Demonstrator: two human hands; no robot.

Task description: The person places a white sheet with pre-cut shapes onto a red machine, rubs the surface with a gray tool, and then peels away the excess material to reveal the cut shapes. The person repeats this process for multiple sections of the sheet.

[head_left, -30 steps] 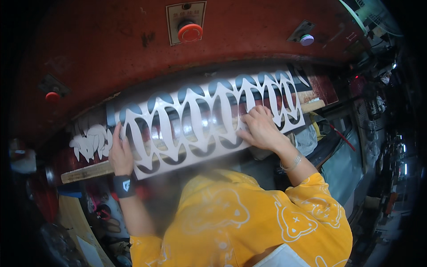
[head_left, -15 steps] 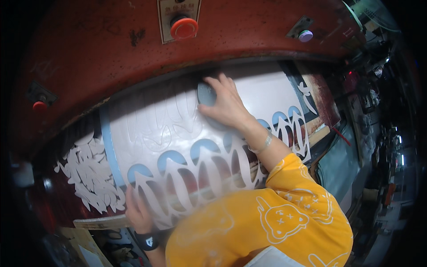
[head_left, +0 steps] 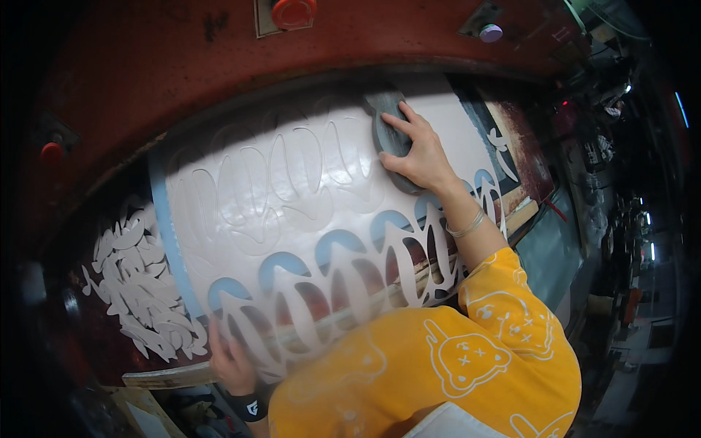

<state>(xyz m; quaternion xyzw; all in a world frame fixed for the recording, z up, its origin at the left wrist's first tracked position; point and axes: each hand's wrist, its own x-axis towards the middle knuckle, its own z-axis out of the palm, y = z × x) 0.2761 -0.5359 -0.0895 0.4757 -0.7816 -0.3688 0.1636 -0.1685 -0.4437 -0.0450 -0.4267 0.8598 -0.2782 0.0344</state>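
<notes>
A pale white sheet lies across the work surface, with long leaf-like outlines pressed into its far part and open cut-outs along its near edge. My right hand grips a dark grey cutting die, long and curved, that rests on the sheet right of the outlines. The thumb is on its near left side and the fingers on its far right side. At the sheet's near left corner, my left hand holds the edge, its fingers partly bent; the sheet hides part of the grip.
A red machine body with a red push button overhangs the far side. Cut white pieces are heaped at the left, and a few white scraps lie at the right. A blue board shows under the sheet.
My right hand has moved right with the cutting die, and more of the die shows now. The pressed outlines at the left are more exposed. My left hand stays at the corner.
</notes>
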